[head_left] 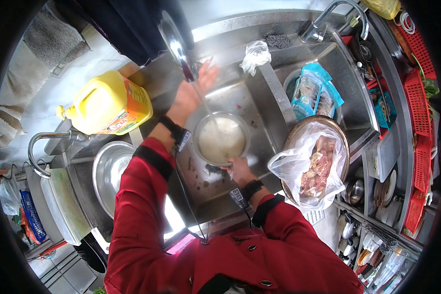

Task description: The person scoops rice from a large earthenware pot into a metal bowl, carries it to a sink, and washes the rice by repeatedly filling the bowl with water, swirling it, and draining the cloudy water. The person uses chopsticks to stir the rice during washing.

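Note:
My right hand (239, 169) grips the near rim of a round metal bowl (221, 139) that holds cloudy whitish liquid; whether anything lies under the liquid I cannot tell. The bowl is in the middle basin of a stainless steel sink (202, 200). Water runs into it from a chrome faucet (180, 47) above. My left hand (202, 82), a little blurred, is raised beside the stream, just under the spout, with its fingers apart and nothing in it. Both wrists wear black straps with small devices.
A yellow plastic jug (104, 103) stands at the left, above a large metal basin (114, 172). To the right, a round tray (347, 154) bears a plastic bag of raw meat (318, 167). Blue packages (312, 92) lie in the right basin. A crumpled plastic bag (256, 57) sits on the divider.

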Tool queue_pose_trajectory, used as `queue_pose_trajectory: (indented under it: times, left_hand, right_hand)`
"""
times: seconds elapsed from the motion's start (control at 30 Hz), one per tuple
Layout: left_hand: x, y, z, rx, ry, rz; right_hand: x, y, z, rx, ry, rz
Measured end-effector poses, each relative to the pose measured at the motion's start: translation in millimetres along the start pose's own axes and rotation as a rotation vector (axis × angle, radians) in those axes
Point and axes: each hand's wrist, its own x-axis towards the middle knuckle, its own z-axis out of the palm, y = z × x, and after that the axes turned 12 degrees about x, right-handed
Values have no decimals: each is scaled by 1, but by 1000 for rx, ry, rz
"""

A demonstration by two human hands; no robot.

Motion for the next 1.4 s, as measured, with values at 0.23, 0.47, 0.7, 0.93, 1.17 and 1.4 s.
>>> queue_pose_trajectory:
  times: [0.23,0.47,0.7,0.93,1.17,1.4]
  left_hand:
    - [9,2,31,56,-13,-63]
    - [7,-7,54,-214,181,-245]
    - [-80,16,6,-478,-75,-330]
    - [-228,8,-86,-1057,-689,-126]
    - [-350,3,-192,-1016,-700,-578]
    - [-450,94,-260,-1095,-736,-970]
  right_hand:
    - [6,5,-3,-31,-33,8]
    - [3,5,-6,-40,-34,-22]
    - [-1,2,-11,-74,-156,-31]
    - [-38,-5,-10,-149,-4,14]
    - [-112,-17,-11,-298,-164,52]
    - [-178,-14,4,-603,-292,200]
